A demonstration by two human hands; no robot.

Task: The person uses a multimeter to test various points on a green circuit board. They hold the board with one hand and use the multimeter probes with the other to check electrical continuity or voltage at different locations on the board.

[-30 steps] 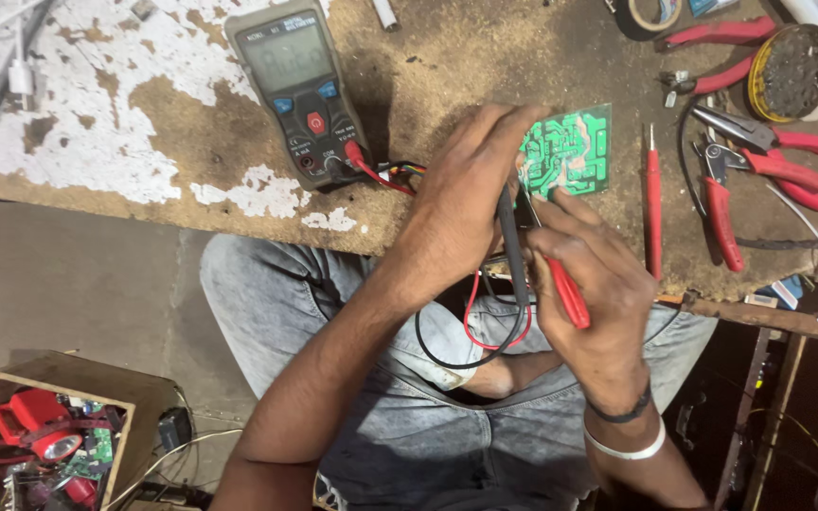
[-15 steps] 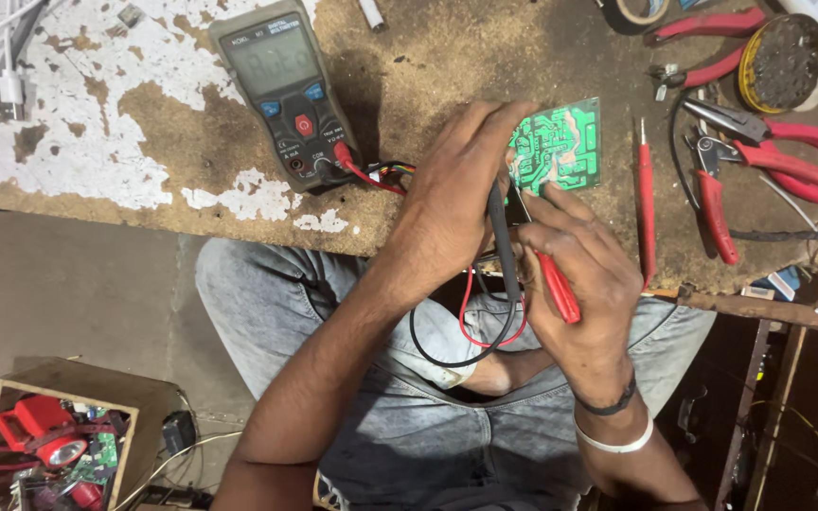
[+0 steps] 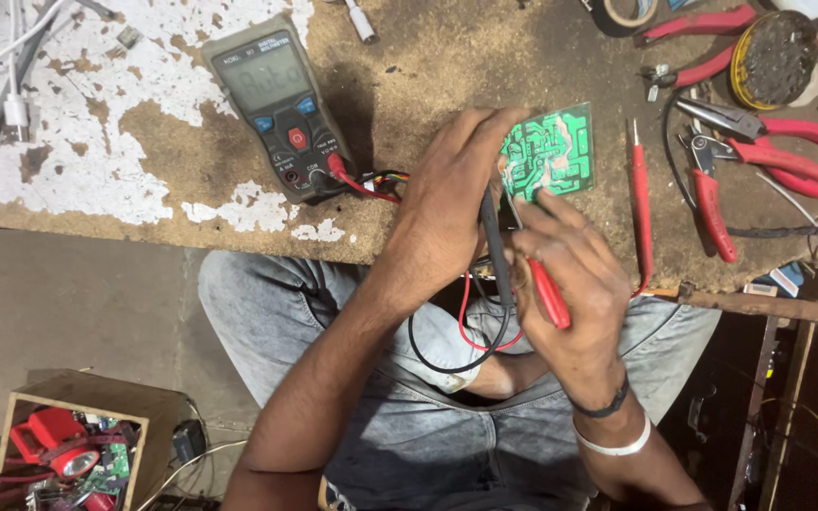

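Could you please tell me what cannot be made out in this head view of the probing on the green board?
- Probe tips: where the black probe and red probe touch the green circuit board is hidden by the left hand and right hand.
- Board's left edge: covered by the left hand.
- Multimeter screen: too faint to read.
- Tape roll: cut off by the top edge.

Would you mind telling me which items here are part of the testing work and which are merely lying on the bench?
In use: green circuit board; black probe in left hand; red probe in right hand; multimeter.

Lying about: red screwdriver; red-handled pliers; tape roll; round tin; white cable.
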